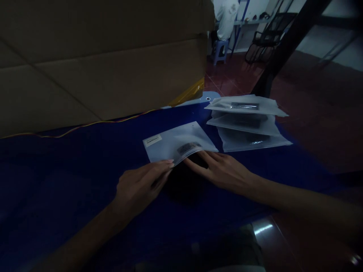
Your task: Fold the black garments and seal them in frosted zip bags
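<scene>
A pale plastic bag [177, 141] with a white label and a dark barcode lies on the blue table cover [70, 177]. My left hand [140, 185] pinches the bag's near edge, fingers closed on it. My right hand [222, 170] lies beside it with fingers stretched out, their tips at the bag's open near edge, over a dark item [195, 160] that sits partly under the bag.
A stack of similar filled bags [246, 122] lies to the right of the bag. A large cardboard box [99, 56] stands along the back left, with a thin yellow cord [85, 124] at its base. Beyond the table, a person sits on a blue stool [220, 49].
</scene>
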A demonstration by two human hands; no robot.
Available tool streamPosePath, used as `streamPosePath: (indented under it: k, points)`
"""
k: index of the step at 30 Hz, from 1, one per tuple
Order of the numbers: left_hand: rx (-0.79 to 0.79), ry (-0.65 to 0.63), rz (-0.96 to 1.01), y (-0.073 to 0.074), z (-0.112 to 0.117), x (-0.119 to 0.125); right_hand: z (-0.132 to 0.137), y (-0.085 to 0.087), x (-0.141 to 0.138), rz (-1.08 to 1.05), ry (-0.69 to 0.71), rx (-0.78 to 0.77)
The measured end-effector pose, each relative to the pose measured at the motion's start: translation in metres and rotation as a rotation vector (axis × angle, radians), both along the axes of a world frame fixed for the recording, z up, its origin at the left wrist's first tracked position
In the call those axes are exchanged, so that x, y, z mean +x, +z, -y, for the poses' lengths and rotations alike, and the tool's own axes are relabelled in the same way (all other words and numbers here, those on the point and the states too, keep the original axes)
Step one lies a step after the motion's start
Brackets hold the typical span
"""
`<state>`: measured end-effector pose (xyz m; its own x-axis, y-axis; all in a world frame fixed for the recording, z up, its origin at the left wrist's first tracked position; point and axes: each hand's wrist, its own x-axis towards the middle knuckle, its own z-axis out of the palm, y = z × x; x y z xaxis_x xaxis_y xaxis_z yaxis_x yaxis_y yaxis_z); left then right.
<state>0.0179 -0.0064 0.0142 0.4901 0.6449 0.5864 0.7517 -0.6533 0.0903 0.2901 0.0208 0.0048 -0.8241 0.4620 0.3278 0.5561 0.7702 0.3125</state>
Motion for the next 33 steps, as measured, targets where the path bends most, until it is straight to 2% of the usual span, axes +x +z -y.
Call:
streamPosePath:
  k: [7,11,16,19,21,24,29,31,33]
  points:
    - [-0.064,-0.062,0.063,0.005,0.011,0.006,0.008,0.002,-0.003,-0.091,-0.082,0.162]
    - [-0.057,-0.077,0.072,0.005,0.015,0.009,0.007,-0.001,-0.001,-0.144,-0.076,0.225]
    - [-0.078,-0.041,0.117,0.004,0.010,0.007,-0.001,-0.003,0.001,-0.152,0.108,0.123]
    - [-0.043,-0.036,0.119,0.004,0.009,0.006,-0.003,-0.003,-0.001,-0.147,0.204,0.132]
    - [0.007,-0.034,0.091,0.006,0.009,0.006,-0.002,-0.002,-0.003,-0.119,0.166,0.170]
    - [0.052,-0.039,0.027,0.010,0.012,0.008,0.002,0.000,-0.008,-0.078,0.031,0.215]
    - [0.032,-0.093,0.031,0.011,0.014,0.010,0.010,-0.003,-0.010,-0.076,-0.179,0.272]
    - [0.012,-0.105,0.058,0.010,0.013,0.011,0.011,-0.004,-0.010,-0.075,-0.207,0.288]
    - [0.013,-0.110,0.066,0.009,0.012,0.011,0.010,-0.003,-0.009,-0.102,-0.172,0.297]
